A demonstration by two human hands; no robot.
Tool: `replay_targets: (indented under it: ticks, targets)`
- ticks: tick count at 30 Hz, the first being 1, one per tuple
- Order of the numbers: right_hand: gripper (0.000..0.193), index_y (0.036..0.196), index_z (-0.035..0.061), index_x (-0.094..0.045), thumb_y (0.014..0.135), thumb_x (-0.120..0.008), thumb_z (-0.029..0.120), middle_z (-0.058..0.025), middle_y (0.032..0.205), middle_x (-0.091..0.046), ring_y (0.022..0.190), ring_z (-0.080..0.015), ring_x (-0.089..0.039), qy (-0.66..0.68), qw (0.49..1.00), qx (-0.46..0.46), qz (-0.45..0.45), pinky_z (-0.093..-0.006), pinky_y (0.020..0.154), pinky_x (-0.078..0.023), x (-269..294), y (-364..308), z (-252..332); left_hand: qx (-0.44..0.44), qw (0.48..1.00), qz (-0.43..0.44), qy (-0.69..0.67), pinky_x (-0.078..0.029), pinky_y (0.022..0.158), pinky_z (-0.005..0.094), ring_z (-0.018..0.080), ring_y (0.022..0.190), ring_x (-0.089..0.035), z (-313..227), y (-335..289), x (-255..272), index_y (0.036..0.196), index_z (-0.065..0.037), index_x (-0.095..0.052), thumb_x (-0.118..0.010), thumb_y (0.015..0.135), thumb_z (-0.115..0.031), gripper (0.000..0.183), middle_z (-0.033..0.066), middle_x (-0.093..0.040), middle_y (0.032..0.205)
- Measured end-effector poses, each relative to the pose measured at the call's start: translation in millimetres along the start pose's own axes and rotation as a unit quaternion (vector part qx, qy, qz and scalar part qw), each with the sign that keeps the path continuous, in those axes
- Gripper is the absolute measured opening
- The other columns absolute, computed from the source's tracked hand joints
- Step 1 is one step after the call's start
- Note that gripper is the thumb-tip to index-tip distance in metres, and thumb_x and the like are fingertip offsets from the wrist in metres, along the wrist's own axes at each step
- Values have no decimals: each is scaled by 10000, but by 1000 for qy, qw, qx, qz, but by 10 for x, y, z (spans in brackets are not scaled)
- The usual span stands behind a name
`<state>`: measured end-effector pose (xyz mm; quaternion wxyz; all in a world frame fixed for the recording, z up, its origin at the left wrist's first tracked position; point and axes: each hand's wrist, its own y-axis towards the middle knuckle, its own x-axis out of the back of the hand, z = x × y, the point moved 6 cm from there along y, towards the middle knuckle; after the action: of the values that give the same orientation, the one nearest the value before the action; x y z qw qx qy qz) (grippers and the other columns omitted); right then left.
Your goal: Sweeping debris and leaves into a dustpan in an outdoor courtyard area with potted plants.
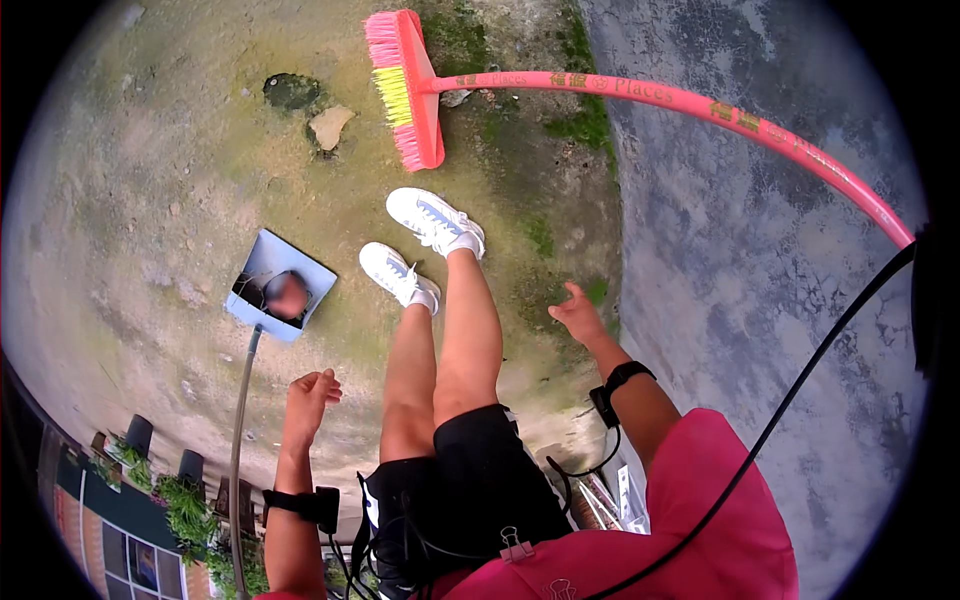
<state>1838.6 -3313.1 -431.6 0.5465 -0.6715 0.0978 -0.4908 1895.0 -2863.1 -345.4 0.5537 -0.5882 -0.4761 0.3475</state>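
Observation:
My left hand (313, 397) hangs over the ground with its fingers curled in and nothing seen in them. My right hand (577, 313) is held out near the foot of the wall, empty, index finger and thumb apart. Left of my feet stands a light blue dustpan (313, 268) with a long grey handle (246, 420). Inside it are dark bits and a blurred reddish patch. Ahead of my feet rests a red broom (425, 110) with pink and yellow bristles. Its long handle slants right toward the grey wall. Neither hand touches the broom or the dustpan.
A worn, mossy concrete floor (180, 200) lies under my white shoes (432, 222). Ahead are a pale flat patch (330, 127) and a dark hole (291, 91). The grey wall (720, 300) rises on the right. Potted plants (185, 505) line the lower left.

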Motion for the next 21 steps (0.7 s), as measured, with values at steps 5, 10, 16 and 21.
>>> replay_targets:
  ticks: [5, 10, 16, 21]
  targets:
    - [284, 976, 63, -471, 697, -489, 112, -80, 698, -568, 644, -168, -531, 74, 981, -30, 176, -259, 595, -410, 78, -167, -32, -21, 998, 21, 52, -409, 504, 219, 109, 520, -495, 94, -128, -24, 657, 29, -508, -483, 733, -135, 183, 58, -528, 601]
    - [135, 738, 31, -540, 673, -424, 52, -75, 627, -560, 620, -177, -530, 99, 988, 39, 110, -269, 570, -401, 332, -526, 538, -81, 995, -20, -47, -407, 531, 210, 111, 547, -501, 322, -246, 82, 684, 30, -499, -404, 675, -7, 102, 69, -526, 584]
    - [157, 637, 27, -507, 666, -392, 129, -50, 490, -477, 446, -131, -453, -93, 991, 78, 59, -254, 437, -351, 602, -494, 732, -78, 991, -12, -113, -415, 526, 221, 117, 549, -510, 346, -420, 49, 680, 18, -495, -359, 676, -16, 140, 71, -528, 588]
    - [240, 629, 41, -538, 694, -393, 220, -92, 555, -530, 546, -180, -517, -121, 985, 56, 111, -281, 554, -393, 680, -591, 895, -26, 980, -49, -190, -427, 527, 234, 145, 571, -530, 669, -500, -79, 630, 0, -474, -343, 698, -73, 165, 67, -501, 590]
